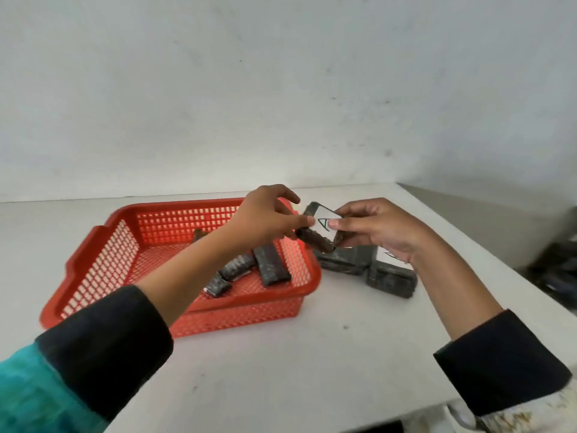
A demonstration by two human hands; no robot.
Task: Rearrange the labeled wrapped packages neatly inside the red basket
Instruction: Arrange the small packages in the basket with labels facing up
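A dark wrapped package (317, 234) with a white label marked "A" is held in the air just right of the red basket (103, 251). My left hand (265, 220) pinches its left end and my right hand (374, 229) grips its right end. Inside the basket lie several dark wrapped packages (270, 265), partly hidden by my left forearm. More wrapped packages (390, 278) sit on the table to the right of the basket, under my right hand; one shows part of a white label.
The white table (312, 354) meets a pale wall at the back. Its right edge runs diagonally past my right arm, with dark objects (559, 270) on the floor beyond it.
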